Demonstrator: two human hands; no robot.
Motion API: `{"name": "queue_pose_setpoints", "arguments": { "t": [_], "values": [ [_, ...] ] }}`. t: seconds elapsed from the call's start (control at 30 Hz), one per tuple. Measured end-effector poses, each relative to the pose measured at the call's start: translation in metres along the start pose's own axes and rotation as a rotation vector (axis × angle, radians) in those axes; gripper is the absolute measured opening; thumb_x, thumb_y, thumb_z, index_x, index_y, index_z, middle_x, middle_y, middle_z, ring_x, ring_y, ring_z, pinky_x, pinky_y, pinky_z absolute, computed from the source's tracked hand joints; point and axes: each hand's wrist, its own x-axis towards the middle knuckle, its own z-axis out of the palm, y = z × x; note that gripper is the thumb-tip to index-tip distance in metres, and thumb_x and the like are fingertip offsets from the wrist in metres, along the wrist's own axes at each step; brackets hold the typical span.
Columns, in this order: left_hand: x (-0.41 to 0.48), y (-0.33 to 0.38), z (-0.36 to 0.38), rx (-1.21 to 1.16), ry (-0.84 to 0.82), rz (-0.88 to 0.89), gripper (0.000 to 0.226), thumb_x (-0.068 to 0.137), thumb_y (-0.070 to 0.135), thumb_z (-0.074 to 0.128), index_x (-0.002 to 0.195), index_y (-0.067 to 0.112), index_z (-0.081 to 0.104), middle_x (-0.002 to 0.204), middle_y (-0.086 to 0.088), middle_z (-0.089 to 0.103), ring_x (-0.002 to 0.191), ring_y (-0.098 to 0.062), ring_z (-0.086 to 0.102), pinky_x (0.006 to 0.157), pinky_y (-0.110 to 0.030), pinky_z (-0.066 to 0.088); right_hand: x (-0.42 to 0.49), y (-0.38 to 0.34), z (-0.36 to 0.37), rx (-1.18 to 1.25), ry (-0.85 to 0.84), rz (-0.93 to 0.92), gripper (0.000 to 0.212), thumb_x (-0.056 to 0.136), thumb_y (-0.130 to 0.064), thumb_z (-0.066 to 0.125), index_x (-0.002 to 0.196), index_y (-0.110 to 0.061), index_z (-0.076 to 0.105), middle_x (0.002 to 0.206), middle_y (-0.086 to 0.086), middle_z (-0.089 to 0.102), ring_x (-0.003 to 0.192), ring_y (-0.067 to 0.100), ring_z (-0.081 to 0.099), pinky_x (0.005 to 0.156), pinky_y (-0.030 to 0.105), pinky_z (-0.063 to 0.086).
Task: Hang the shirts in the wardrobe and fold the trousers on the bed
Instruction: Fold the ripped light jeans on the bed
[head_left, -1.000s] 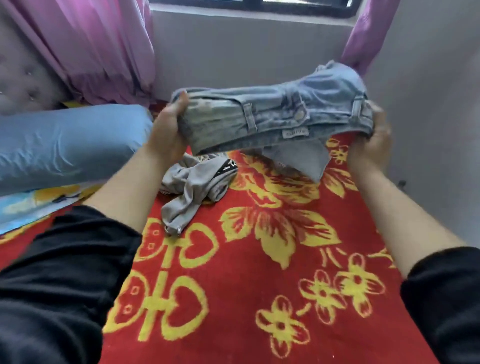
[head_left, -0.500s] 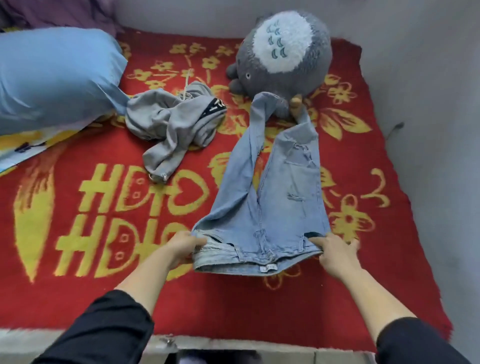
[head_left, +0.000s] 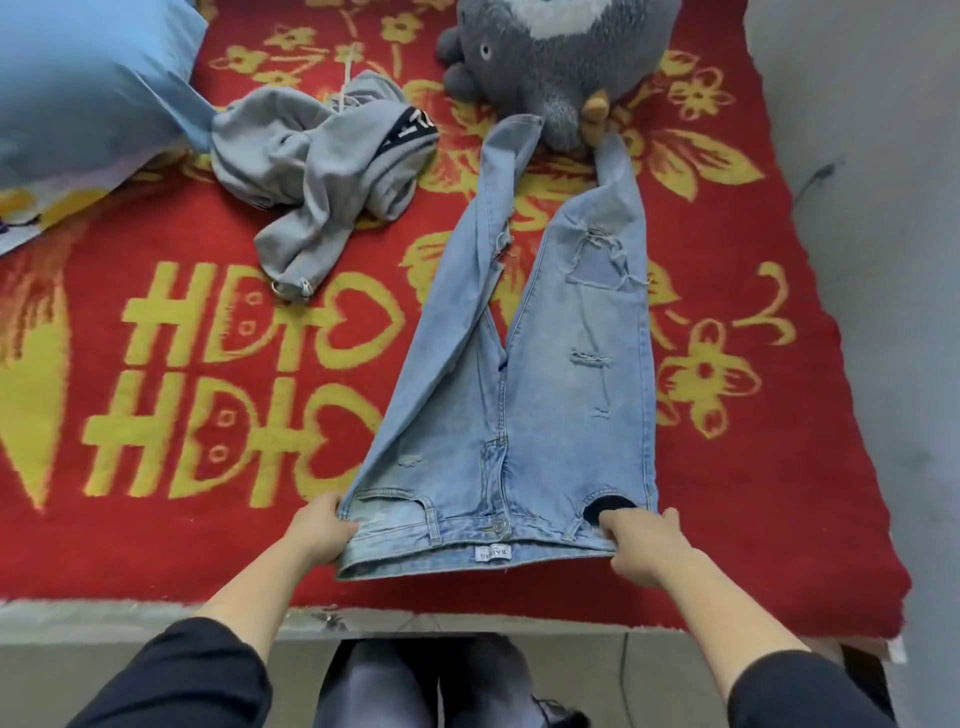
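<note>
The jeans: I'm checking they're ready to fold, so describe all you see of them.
Light blue ripped denim jeans lie front up on the red blanket, waistband nearest the person, legs slightly apart, hems reaching the grey plush toy. Button fastened, label inside the waistband. Left hand and right hand grip the waistband's ends.

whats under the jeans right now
The jeans lie spread on the red blanket, which shows around them and between the legs. Anything else beneath the denim is hidden.

I see faded, ripped denim jeans (head_left: 524, 395) on a fuzzy woven blanket (head_left: 208, 519), beside soft grey jersey cloth (head_left: 317, 171) and a furry plush toy (head_left: 561, 57).
</note>
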Motion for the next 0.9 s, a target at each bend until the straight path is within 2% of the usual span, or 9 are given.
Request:
{"name": "queue_pose_setpoints", "arguments": {
  "t": [0.1, 0.17, 0.23, 0.33, 0.4, 0.53, 0.67, 0.8, 0.9],
  "values": [
    [0.008, -0.029, 0.026, 0.101, -0.074, -0.065, 0.018, 0.089, 0.014, 0.058, 0.104, 0.005, 0.055, 0.104, -0.015, 0.063, 0.097, -0.033, 0.060, 0.072, -0.033, 0.042, 0.006, -0.004, 0.040, -0.032, -0.214, 0.006, 0.023, 0.073, -0.003, 0.042, 0.075, -0.026, 0.040, 0.082, -0.008, 0.050, 0.090, 0.022, 0.052, 0.103, 0.049, 0.026],
    [0.011, -0.040, 0.045, 0.171, -0.071, -0.093, 0.014, 0.088, 0.010, 0.053, 0.101, 0.009, 0.050, 0.103, -0.014, 0.063, 0.098, -0.034, 0.060, 0.072, -0.033, 0.043, 0.012, -0.006, 0.063, -0.038, -0.305, -0.002, 0.020, 0.078, -0.013, 0.058, 0.094, -0.023, 0.051, 0.106, -0.003, 0.059, 0.109, 0.023, 0.055, 0.103, 0.048, 0.028],
    [0.015, -0.039, 0.062, 0.180, -0.010, -0.106, 0.025, 0.086, 0.009, 0.051, 0.110, 0.011, 0.044, 0.108, -0.016, 0.062, 0.097, -0.034, 0.060, 0.073, -0.034, 0.045, 0.020, -0.009, 0.074, 0.085, -0.329, 0.029, 0.037, 0.080, -0.026, 0.065, 0.115, -0.021, 0.055, 0.123, -0.001, 0.059, 0.117, 0.023, 0.054, 0.100, 0.043, 0.033],
    [0.021, -0.024, 0.083, 0.089, 0.101, -0.082, 0.052, 0.089, 0.021, 0.057, 0.133, 0.015, 0.031, 0.124, -0.016, 0.048, 0.105, -0.039, 0.055, 0.082, -0.040, 0.045, 0.040, -0.016, 0.074, 0.265, -0.155, 0.009, 0.029, 0.085, -0.025, 0.056, 0.114, -0.019, 0.058, 0.122, 0.005, 0.062, 0.111, 0.025, 0.057, 0.087, 0.031, 0.044],
    [0.024, -0.014, 0.093, 0.085, 0.145, -0.110, 0.062, 0.091, 0.030, 0.056, 0.142, 0.018, 0.022, 0.133, -0.017, 0.038, 0.113, -0.044, 0.049, 0.090, -0.046, 0.043, 0.055, -0.025, 0.067, 0.352, -0.051, -0.004, 0.024, 0.086, -0.020, 0.052, 0.109, -0.017, 0.060, 0.115, 0.009, 0.065, 0.105, 0.026, 0.059, 0.082, 0.031, 0.047],
    [0.030, 0.003, 0.096, 0.188, 0.207, -0.201, 0.074, 0.093, 0.042, 0.050, 0.148, 0.021, 0.006, 0.143, -0.016, 0.025, 0.126, -0.041, 0.033, 0.096, -0.053, 0.038, 0.083, -0.045, 0.048, 0.469, 0.018, -0.041, 0.024, 0.087, -0.015, 0.051, 0.109, -0.013, 0.062, 0.109, 0.010, 0.066, 0.099, 0.027, 0.060, 0.079, 0.032, 0.047],
    [0.050, 0.035, 0.077, 0.153, 0.335, 0.042, 0.075, 0.093, 0.037, 0.053, 0.150, 0.022, 0.006, 0.147, -0.016, 0.021, 0.132, -0.038, 0.026, 0.100, -0.051, 0.038, 0.114, -0.063, 0.013, 0.564, 0.146, -0.080, 0.025, 0.087, -0.013, 0.053, 0.110, -0.011, 0.062, 0.107, 0.008, 0.065, 0.100, 0.027, 0.059, 0.078, 0.029, 0.043],
    [0.082, 0.071, 0.051, 0.095, 0.458, 0.245, 0.070, 0.092, 0.031, 0.056, 0.148, 0.022, 0.015, 0.143, -0.010, 0.027, 0.128, -0.031, 0.029, 0.099, -0.045, 0.039, 0.148, -0.085, -0.036, 0.690, 0.325, -0.098, 0.023, 0.086, -0.011, 0.052, 0.106, -0.013, 0.064, 0.099, 0.006, 0.067, 0.093, 0.026, 0.061, 0.080, 0.033, 0.049],
    [0.108, 0.093, 0.036, 0.136, 0.524, 0.370, 0.060, 0.091, 0.032, 0.057, 0.142, 0.019, 0.029, 0.141, -0.007, 0.032, 0.128, -0.027, 0.031, 0.100, -0.040, 0.039, 0.177, -0.101, -0.067, 0.743, 0.412, -0.123, 0.027, 0.088, -0.010, 0.050, 0.112, -0.010, 0.062, 0.106, 0.006, 0.065, 0.091, 0.021, 0.058, 0.080, 0.028, 0.045]
  ]
}}
